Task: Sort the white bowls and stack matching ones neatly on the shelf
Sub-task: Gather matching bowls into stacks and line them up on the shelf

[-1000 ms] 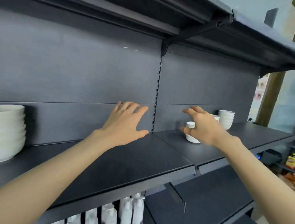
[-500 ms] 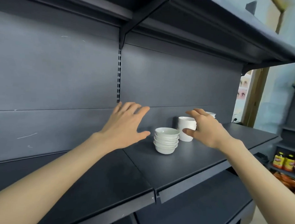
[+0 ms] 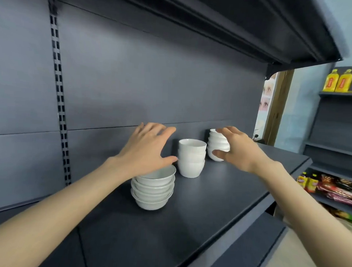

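Left hand, fingers spread and empty, now hovers over the near stack of shallow bowls, which it had not reached half a second ago. Right hand, also spread, has moved past the middle stack to the far stack. Judging by this, sorting is nearly done. The shelf holds three stacks: four shallow bowls, three deep, and at least four partly hidden.

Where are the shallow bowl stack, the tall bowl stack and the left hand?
shallow bowl stack point(image 3: 153, 191), head view, side of middle bowls.
tall bowl stack point(image 3: 190, 168), head view, wall of bottom bowl.
left hand point(image 3: 148, 150), head view, back of hand.
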A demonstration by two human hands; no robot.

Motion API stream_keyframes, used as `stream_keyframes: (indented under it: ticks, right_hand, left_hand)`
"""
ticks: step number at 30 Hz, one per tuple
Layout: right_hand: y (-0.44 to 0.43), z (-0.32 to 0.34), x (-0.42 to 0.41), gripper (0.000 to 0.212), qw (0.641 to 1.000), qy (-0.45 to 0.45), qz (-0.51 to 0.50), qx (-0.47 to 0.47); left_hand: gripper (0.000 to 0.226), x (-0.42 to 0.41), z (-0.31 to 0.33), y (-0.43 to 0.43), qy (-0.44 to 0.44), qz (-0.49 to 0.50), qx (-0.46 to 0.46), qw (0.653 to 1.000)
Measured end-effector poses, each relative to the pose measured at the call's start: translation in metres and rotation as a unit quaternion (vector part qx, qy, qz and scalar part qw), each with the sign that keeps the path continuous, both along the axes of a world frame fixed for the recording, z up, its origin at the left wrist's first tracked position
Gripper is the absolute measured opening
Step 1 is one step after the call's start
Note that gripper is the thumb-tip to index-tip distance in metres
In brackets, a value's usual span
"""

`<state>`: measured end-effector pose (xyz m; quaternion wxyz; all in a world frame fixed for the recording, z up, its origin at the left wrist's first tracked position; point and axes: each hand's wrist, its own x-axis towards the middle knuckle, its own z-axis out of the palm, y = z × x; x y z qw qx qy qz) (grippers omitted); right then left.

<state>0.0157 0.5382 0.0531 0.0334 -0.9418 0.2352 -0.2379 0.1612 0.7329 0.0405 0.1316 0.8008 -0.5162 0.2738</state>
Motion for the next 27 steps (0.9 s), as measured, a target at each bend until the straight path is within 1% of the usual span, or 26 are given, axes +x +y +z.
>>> stream_keyframes:
  ticks: [6, 10, 14, 19, 24, 27]
  right_hand:
    - [-0.086, -0.009, 0.014, 0.063, 1.000, -0.010, 0.011, 0.010]
    - [-0.146, -0.015, 0.019, 0.061, 0.999, -0.009, 0.032, 0.003]
    - [-0.207, -0.017, 0.019, 0.062, 0.998, 0.005, 0.065, 0.000]
    - [-0.279, -0.021, 0.019, 0.062, 0.995, 0.019, 0.095, 0.001]
    - [-0.335, -0.032, 0.036, 0.064, 0.992, 0.027, 0.122, 0.031]
    - [-0.359, -0.039, 0.054, 0.069, 0.988, 0.023, 0.141, 0.062]
  left_hand:
    - [0.075, 0.009, -0.005, -0.073, 0.000, 0.003, 0.005, 1.000]
    - [0.073, 0.002, -0.009, -0.126, 0.001, 0.022, -0.007, 1.000]
    - [0.072, -0.015, -0.019, -0.184, 0.035, 0.054, -0.014, 0.998]
    - [0.073, -0.032, -0.036, -0.251, 0.080, 0.070, -0.042, 0.993]
    - [0.067, -0.033, -0.050, -0.303, 0.111, 0.087, -0.058, 0.988]
    - [0.067, -0.021, -0.059, -0.330, 0.159, 0.102, -0.063, 0.980]
